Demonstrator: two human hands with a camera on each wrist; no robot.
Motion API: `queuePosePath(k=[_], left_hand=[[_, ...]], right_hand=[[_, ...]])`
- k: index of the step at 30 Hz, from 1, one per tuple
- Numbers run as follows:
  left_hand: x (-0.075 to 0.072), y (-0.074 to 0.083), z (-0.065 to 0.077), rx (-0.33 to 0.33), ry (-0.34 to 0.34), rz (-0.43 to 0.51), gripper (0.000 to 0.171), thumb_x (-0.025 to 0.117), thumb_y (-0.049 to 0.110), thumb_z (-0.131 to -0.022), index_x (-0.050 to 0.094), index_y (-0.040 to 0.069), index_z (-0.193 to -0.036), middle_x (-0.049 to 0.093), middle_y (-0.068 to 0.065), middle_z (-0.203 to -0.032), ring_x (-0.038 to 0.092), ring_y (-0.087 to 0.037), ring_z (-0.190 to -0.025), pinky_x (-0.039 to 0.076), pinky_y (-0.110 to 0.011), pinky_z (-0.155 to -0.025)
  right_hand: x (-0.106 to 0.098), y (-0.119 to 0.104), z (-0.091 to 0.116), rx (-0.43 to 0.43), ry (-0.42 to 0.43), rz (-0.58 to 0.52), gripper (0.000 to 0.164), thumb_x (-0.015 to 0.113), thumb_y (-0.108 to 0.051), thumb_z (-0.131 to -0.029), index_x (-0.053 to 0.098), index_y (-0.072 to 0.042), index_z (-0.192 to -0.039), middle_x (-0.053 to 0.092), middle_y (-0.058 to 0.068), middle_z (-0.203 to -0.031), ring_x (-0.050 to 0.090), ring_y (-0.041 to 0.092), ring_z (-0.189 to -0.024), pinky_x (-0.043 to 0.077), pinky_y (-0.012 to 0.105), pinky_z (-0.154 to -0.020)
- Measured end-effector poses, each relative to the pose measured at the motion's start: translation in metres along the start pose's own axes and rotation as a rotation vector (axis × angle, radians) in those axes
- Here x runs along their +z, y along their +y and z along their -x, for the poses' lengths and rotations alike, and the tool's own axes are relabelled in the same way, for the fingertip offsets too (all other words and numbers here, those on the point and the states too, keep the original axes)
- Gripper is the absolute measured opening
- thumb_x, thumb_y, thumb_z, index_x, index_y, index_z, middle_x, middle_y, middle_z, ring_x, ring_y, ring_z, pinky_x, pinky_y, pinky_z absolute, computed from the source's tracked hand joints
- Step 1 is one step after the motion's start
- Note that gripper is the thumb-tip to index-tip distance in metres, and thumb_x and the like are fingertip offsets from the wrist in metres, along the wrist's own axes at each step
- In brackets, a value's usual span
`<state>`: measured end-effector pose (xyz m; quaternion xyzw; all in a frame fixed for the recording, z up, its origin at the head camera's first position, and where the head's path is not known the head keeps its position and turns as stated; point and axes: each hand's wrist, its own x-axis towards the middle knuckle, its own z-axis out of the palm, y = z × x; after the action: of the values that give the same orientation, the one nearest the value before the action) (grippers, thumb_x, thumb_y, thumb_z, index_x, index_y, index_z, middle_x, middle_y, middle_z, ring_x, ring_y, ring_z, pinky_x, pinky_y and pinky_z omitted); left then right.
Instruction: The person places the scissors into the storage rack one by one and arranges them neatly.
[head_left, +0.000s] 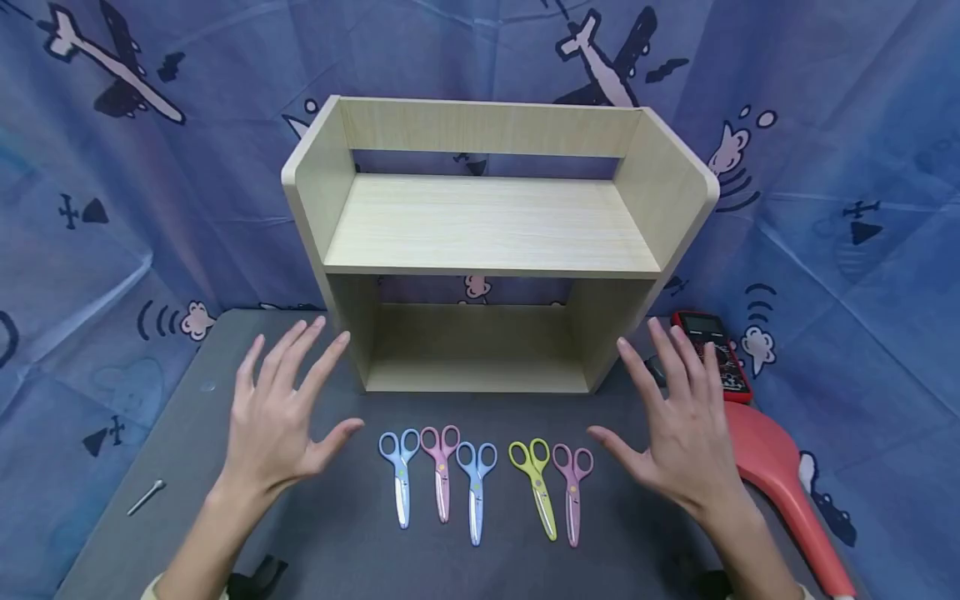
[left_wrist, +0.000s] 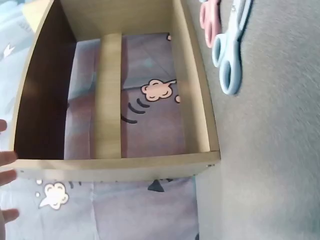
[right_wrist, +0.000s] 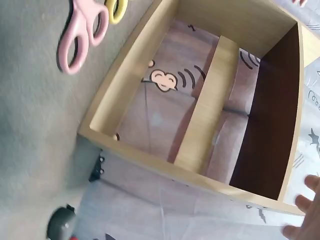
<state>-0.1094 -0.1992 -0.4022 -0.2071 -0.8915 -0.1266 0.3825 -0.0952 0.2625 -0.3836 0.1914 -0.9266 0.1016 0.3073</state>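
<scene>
My left hand [head_left: 273, 417] is held with fingers spread, left of the scissors and holding nothing. My right hand [head_left: 686, 425] is spread the same way on the other side, also holding nothing. Between them lies a row of scissors: blue scissors [head_left: 401, 479] at the left, pink scissors [head_left: 441, 471], a second blue pair [head_left: 476, 492], yellow-green scissors [head_left: 536, 487], and a mauve-pink pair [head_left: 573, 492] nearest my right hand. All have their handles toward the shelf and blades toward me. Behind them stands a pale wooden two-tier shelf [head_left: 487, 225].
A red and black multimeter [head_left: 716, 354] lies right of the shelf. In front of it, partly behind my right hand, is a red long-handled object [head_left: 787, 475]. A small metal bolt [head_left: 146, 497] lies on the grey table [head_left: 337, 550] at left. Blue printed cloth [head_left: 112, 250] hangs behind.
</scene>
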Motion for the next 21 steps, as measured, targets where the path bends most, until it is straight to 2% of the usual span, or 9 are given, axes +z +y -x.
queuePosePath(k=[1, 3, 6, 8, 12, 15, 18, 21], left_hand=[[0.002, 0.000, -0.001, -0.016, 0.019, 0.023, 0.087, 0.033, 0.082, -0.102, 0.058, 0.020, -0.158, 0.061, -0.018, -0.157, 0.057, -0.042, -0.143, 0.041, -0.071, -0.121], [0.006, 0.000, -0.003, -0.061, 0.042, 0.081, 0.073, 0.046, 0.068, -0.105, 0.065, 0.014, -0.150, 0.068, -0.019, -0.145, 0.065, -0.041, -0.129, 0.052, -0.065, -0.105], [0.014, -0.001, -0.005, -0.166, 0.042, 0.198, 0.053, 0.064, 0.041, -0.102, 0.067, 0.007, -0.143, 0.071, -0.020, -0.136, 0.067, -0.040, -0.119, 0.058, -0.061, -0.094], [0.019, -0.001, -0.008, -0.261, 0.020, 0.301, 0.052, 0.071, 0.024, -0.099, 0.063, 0.004, -0.146, 0.068, -0.020, -0.138, 0.066, -0.039, -0.123, 0.059, -0.060, -0.096], [0.030, -0.001, -0.013, -0.459, -0.068, 0.525, 0.067, 0.073, 0.013, -0.101, 0.044, 0.003, -0.161, 0.055, -0.024, -0.152, 0.058, -0.041, -0.140, 0.055, -0.064, -0.108], [0.036, -0.002, -0.015, -0.562, -0.134, 0.647, 0.073, 0.071, 0.013, -0.104, 0.034, 0.005, -0.167, 0.047, -0.025, -0.160, 0.052, -0.045, -0.147, 0.052, -0.067, -0.113], [0.040, -0.002, -0.016, -0.620, -0.160, 0.708, 0.071, 0.069, 0.014, -0.105, 0.035, 0.006, -0.167, 0.045, -0.024, -0.163, 0.051, -0.046, -0.149, 0.052, -0.066, -0.115], [0.041, -0.003, -0.015, -0.655, -0.152, 0.739, 0.068, 0.069, 0.014, -0.105, 0.039, 0.007, -0.165, 0.046, -0.022, -0.162, 0.052, -0.045, -0.149, 0.052, -0.065, -0.116]], right_hand=[[0.002, -0.001, 0.001, 0.003, -0.014, -0.023, 0.103, 0.032, -0.094, -0.093, 0.038, -0.026, -0.170, 0.031, 0.019, -0.177, 0.031, 0.047, -0.160, 0.019, 0.076, -0.132], [0.006, -0.002, 0.001, 0.015, -0.066, -0.093, 0.096, 0.056, -0.082, -0.094, 0.039, -0.025, -0.169, 0.037, 0.019, -0.175, 0.038, 0.047, -0.155, 0.032, 0.078, -0.125], [0.014, -0.003, 0.005, 0.060, -0.215, -0.233, 0.094, 0.083, -0.054, -0.090, 0.039, -0.024, -0.169, 0.047, 0.016, -0.168, 0.050, 0.043, -0.147, 0.049, 0.077, -0.109], [0.020, -0.003, 0.009, 0.101, -0.357, -0.340, 0.096, 0.092, -0.032, -0.085, 0.042, -0.024, -0.167, 0.056, 0.014, -0.162, 0.058, 0.039, -0.142, 0.055, 0.073, -0.104], [0.035, 0.005, 0.017, 0.152, -0.657, -0.520, 0.078, 0.087, -0.027, -0.094, 0.049, -0.020, -0.162, 0.064, 0.012, -0.155, 0.065, 0.039, -0.136, 0.056, 0.070, -0.106], [0.049, 0.015, 0.021, 0.123, -0.821, -0.584, 0.074, 0.086, -0.021, -0.094, 0.052, -0.014, -0.160, 0.064, 0.014, -0.155, 0.064, 0.039, -0.137, 0.052, 0.069, -0.112], [0.062, 0.024, 0.027, 0.079, -0.881, -0.597, 0.074, 0.088, -0.015, -0.091, 0.054, -0.011, -0.157, 0.066, 0.011, -0.149, 0.063, 0.034, -0.134, 0.054, 0.059, -0.112], [0.072, 0.033, 0.031, 0.070, -0.881, -0.600, 0.070, 0.089, -0.014, -0.089, 0.058, -0.010, -0.152, 0.069, 0.006, -0.138, 0.063, 0.025, -0.122, 0.058, 0.040, -0.102]])
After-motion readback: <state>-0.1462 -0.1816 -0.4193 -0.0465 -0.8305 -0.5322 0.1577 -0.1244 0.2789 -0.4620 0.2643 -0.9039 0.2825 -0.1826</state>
